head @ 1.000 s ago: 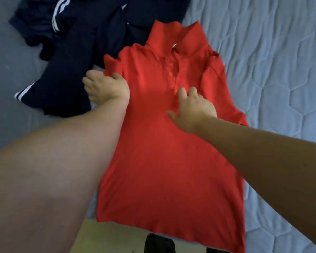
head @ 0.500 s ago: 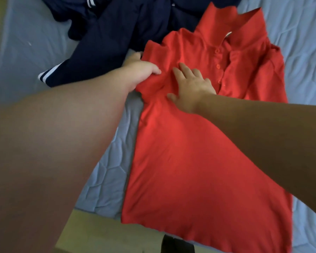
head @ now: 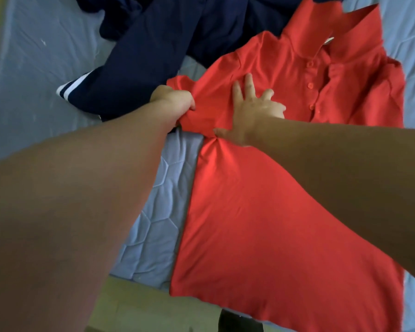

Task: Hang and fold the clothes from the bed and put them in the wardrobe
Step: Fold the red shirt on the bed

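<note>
The left grip (head: 175,104) is clamped on the bunched sleeve of the red polo shirt (head: 261,212), which is spread face up on the bed (head: 153,226). Just beside it, the right grip (head: 254,111) lies flat on the shirt's chest, fingers apart. Navy clothes (head: 153,56) lie beyond the left grip.

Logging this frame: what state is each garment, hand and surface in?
red polo shirt, spread front up on the bed, one sleeve bunched, not yet folded
left hand, grips the bunched sleeve
right hand, fingers spread, presses flat on the shirt's chest
navy clothes, crumpled heap, unfolded
bed cover, lightly wrinkled under the clothes
</note>
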Action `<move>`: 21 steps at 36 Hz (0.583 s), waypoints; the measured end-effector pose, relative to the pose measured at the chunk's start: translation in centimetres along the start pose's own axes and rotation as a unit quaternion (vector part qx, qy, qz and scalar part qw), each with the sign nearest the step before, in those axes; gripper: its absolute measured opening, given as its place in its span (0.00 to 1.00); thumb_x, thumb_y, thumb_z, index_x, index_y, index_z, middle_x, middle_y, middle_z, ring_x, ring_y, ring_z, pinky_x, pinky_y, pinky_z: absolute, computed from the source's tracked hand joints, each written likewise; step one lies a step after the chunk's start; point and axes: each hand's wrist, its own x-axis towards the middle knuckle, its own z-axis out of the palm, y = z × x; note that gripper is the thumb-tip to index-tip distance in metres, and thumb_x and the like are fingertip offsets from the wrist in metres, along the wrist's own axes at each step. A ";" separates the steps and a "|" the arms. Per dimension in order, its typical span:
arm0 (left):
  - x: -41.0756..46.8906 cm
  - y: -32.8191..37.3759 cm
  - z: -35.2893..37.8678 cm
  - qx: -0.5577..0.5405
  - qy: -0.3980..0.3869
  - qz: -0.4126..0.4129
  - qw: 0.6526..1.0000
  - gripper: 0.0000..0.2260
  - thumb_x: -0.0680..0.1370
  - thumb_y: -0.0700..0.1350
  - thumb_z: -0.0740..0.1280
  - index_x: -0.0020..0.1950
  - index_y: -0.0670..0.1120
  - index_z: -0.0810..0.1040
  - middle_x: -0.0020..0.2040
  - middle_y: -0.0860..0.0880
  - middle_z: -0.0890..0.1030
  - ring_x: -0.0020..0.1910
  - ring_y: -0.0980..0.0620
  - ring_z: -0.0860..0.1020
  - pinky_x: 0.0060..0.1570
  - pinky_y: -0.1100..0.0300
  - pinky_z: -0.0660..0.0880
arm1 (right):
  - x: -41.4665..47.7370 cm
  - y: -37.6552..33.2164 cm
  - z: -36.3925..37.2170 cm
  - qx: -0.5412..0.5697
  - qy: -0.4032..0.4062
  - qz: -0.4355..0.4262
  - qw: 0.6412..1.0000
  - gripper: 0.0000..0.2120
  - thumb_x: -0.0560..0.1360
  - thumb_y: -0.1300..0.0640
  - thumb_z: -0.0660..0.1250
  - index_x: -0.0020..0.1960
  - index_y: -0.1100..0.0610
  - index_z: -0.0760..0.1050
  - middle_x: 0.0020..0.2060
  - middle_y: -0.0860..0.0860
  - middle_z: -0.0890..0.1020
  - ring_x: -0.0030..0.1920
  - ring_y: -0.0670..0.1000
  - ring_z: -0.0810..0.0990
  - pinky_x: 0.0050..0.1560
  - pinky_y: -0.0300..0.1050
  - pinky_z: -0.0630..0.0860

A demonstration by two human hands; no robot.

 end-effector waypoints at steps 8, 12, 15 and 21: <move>0.6 0.0 -0.7 -0.164 -0.078 -0.010 0.983 0.17 0.68 0.41 0.79 0.56 0.42 0.82 0.47 0.45 0.86 0.44 0.50 0.85 0.47 0.54 0.83 | 0.6 -0.2 -0.6 0.012 -0.002 0.000 1.000 0.65 0.63 0.21 0.65 0.80 0.50 0.30 0.80 0.48 0.34 0.73 0.71 0.59 0.59 0.72 0.73; 1.2 -0.3 -0.2 -0.139 -0.017 0.030 0.990 0.16 0.77 0.41 0.72 0.64 0.40 0.76 0.59 0.43 0.82 0.54 0.47 0.82 0.56 0.56 0.79 | 1.3 -0.2 -1.0 -0.007 -0.025 0.012 1.000 0.68 0.59 0.20 0.66 0.80 0.52 0.32 0.79 0.45 0.34 0.73 0.69 0.57 0.59 0.69 0.74; 1.2 -0.7 0.7 -0.086 0.043 0.044 0.994 0.19 0.79 0.42 0.68 0.69 0.39 0.71 0.63 0.47 0.78 0.61 0.48 0.78 0.54 0.64 0.73 | 2.1 -0.4 -1.2 -0.036 -0.054 0.011 0.998 0.67 0.60 0.19 0.64 0.80 0.52 0.32 0.79 0.45 0.36 0.71 0.70 0.55 0.59 0.68 0.75; -1.0 0.2 1.5 0.055 0.178 0.092 0.978 0.16 0.83 0.46 0.62 0.69 0.42 0.68 0.65 0.42 0.78 0.64 0.42 0.76 0.58 0.55 0.69 | 2.5 -0.1 -1.2 -0.053 -0.065 -0.001 0.996 0.66 0.60 0.16 0.58 0.80 0.52 0.31 0.79 0.47 0.36 0.70 0.71 0.55 0.63 0.65 0.73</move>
